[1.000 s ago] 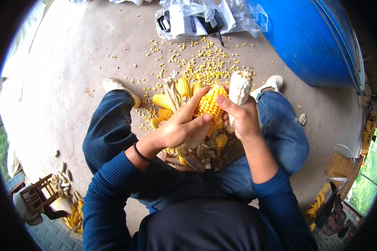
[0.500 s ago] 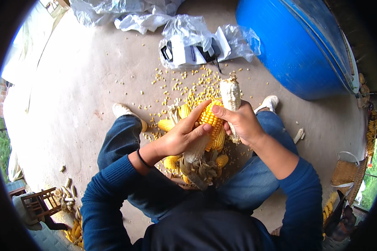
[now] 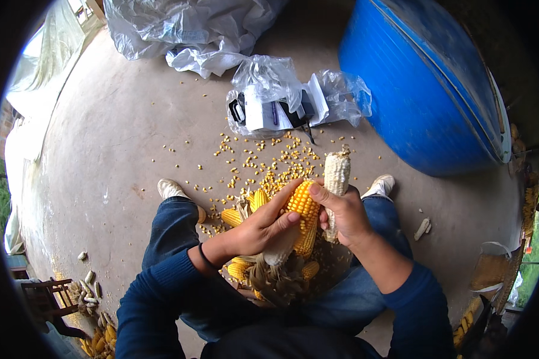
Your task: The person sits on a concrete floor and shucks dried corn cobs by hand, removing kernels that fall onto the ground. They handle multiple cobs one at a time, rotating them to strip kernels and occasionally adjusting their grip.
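In front of me, my left hand (image 3: 259,232) is wrapped round a partly shelled ear of corn (image 3: 303,202). Yellow kernels cover its upper part, while its lower end below my palm is bare and whitish. My right hand (image 3: 348,216) grips a bare white corn cob (image 3: 338,172), held nearly upright, and its thumb presses by the kernels at the ear's right edge. Below both hands lies a heap of yellow corn ears (image 3: 238,269) with dry husks (image 3: 275,284), partly hidden by my hands. Loose kernels (image 3: 268,178) are scattered over the floor beyond.
A large blue tub (image 3: 416,90) stands at the far right. Clear plastic bags (image 3: 266,75) with black and white items lie ahead. A cob piece (image 3: 423,228) is on the floor at right; bare cobs (image 3: 90,287) and a wooden chair (image 3: 49,297) are at lower left.
The whole view has tilted, so the floor, tub and bags sit lower in the picture. Both hands keep their holds on the ear and the cob, with little visible shift between them.
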{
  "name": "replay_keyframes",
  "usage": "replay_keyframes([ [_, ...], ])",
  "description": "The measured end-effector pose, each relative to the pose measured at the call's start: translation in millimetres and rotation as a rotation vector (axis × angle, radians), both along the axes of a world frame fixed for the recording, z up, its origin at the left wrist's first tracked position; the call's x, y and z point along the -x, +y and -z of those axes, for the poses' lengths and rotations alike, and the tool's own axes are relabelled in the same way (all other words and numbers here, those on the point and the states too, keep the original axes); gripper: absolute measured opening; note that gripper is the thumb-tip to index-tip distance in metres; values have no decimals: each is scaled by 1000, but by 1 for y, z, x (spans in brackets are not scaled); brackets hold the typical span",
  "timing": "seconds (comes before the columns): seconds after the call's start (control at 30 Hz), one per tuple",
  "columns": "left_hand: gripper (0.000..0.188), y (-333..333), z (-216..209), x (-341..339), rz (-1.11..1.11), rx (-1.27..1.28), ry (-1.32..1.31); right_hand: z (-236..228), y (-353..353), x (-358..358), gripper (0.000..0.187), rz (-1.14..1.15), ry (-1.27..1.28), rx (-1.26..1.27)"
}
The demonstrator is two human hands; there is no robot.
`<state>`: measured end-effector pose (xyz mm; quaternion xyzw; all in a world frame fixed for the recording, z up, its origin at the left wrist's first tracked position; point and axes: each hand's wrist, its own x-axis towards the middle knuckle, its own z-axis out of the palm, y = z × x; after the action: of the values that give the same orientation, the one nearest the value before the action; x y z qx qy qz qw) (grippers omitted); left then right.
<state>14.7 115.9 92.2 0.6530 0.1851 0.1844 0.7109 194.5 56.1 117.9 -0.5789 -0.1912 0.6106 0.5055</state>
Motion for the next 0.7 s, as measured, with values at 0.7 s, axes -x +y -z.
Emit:
replay_keyframes([
  [0.7,62,-1,4,5,-99,-81,139,6,4,20,29,12,6,-11],
])
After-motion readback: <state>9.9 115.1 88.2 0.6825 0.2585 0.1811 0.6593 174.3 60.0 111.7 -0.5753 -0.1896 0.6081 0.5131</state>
